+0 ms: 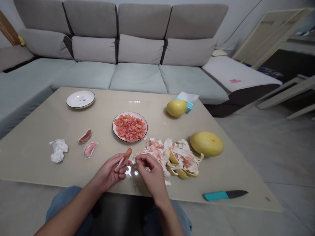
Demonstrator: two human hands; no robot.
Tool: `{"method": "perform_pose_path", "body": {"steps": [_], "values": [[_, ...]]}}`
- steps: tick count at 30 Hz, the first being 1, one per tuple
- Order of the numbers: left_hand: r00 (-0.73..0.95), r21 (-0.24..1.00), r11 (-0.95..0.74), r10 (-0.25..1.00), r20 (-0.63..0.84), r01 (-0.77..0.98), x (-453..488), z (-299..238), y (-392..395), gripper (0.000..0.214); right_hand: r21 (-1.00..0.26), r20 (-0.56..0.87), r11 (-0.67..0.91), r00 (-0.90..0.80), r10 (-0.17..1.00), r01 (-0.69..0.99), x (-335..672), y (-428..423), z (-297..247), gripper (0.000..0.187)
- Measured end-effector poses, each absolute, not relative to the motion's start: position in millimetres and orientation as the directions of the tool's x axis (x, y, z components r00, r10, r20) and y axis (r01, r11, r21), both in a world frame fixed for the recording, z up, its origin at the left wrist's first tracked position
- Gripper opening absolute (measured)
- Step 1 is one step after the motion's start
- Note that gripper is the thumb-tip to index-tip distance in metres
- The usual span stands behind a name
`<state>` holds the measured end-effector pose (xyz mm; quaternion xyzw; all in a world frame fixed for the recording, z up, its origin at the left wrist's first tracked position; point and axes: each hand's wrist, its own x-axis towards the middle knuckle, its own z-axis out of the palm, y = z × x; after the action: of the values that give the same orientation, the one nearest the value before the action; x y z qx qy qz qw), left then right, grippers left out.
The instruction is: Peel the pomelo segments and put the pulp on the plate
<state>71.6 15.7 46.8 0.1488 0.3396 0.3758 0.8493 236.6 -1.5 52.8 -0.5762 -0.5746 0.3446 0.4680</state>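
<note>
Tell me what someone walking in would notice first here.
The plate of pink pomelo flesh stands mid-table, with a heap of peel just in front and to its right. At the near edge, the left hand holds a pomelo segment, the right hand close beside it. Two yellow pomelos sit to the right, above a teal-handled knife.

Faded blue jeans, bare forearms, left hand, right hand.

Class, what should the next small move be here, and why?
Probably peel the pale membrane off the pomelo segment in the left hand, using the right hand, since flesh is exposed at its tip and a plate of stripped flesh sits nearby.
</note>
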Motion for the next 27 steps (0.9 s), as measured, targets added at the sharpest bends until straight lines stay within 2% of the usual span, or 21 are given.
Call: {"method": "perform_pose_path", "body": {"steps": [2, 5, 6, 7, 9, 13, 17, 18, 21, 24, 27], "values": [[0.515, 0.454, 0.706, 0.707, -0.484, -0.543, 69.3, 47.0, 17.3, 0.018, -0.874, 0.169, 0.108, 0.087, 0.982, 0.474, 250.0, 1.7, 47.7, 0.017], [0.525, 0.423, 0.747, 0.662, -0.534, -0.513, 67.0, 46.8, 19.0, 0.022, -0.706, 0.203, 0.088, 0.081, 0.976, 0.703, 266.5, 6.2, 35.8, 0.018], [0.522, 0.425, 0.753, 0.656, -0.545, -0.502, 66.6, 46.8, 19.3, 0.024, -0.667, 0.223, 0.091, 0.083, 0.971, 0.739, 269.4, 7.3, 32.0, 0.018], [0.517, 0.431, 0.754, 0.654, -0.552, -0.495, 66.4, 46.9, 19.6, 0.024, -0.654, 0.243, 0.096, 0.088, 0.966, 0.751, 271.0, 7.9, 29.0, 0.026], [0.51, 0.443, 0.751, 0.658, -0.554, -0.489, 66.0, 47.1, 19.8, 0.023, -0.681, 0.263, 0.1, 0.115, 0.958, 0.726, 271.0, 8.4, 26.0, 0.043], [0.505, 0.463, 0.75, 0.661, -0.554, -0.473, 65.4, 47.1, 19.6, 0.022, -0.68, 0.23, 0.045, 0.155, 0.961, 0.732, 269.1, 7.3, 28.9, 0.031], [0.486, 0.501, 0.733, 0.68, -0.548, -0.461, 65.5, 46.8, 18.4, 0.018, -0.595, 0.304, 0.114, 0.092, 0.948, 0.795, 269.7, 7.1, 32.4, 0.047], [0.481, 0.513, 0.726, 0.688, -0.543, -0.459, 65.8, 46.8, 18.0, 0.017, -0.597, 0.341, 0.137, 0.095, 0.935, 0.791, 268.7, 7.1, 33.5, 0.046], [0.468, 0.551, 0.7, 0.714, -0.521, -0.454, 66.9, 46.7, 17.0, 0.017, -0.684, 0.38, 0.181, 0.133, 0.915, 0.706, 261.5, 5.9, 38.1, 0.013], [0.467, 0.576, 0.687, 0.725, -0.506, -0.442, 68.0, 46.3, 16.8, 0.017, -0.772, 0.351, 0.204, 0.135, 0.927, 0.602, 253.1, 3.6, 42.2, 0.014], [0.476, 0.587, 0.689, 0.721, -0.503, -0.425, 68.6, 46.0, 17.0, 0.019, -0.789, 0.33, 0.202, 0.123, 0.936, 0.581, 249.8, 2.0, 42.4, 0.024]]}}
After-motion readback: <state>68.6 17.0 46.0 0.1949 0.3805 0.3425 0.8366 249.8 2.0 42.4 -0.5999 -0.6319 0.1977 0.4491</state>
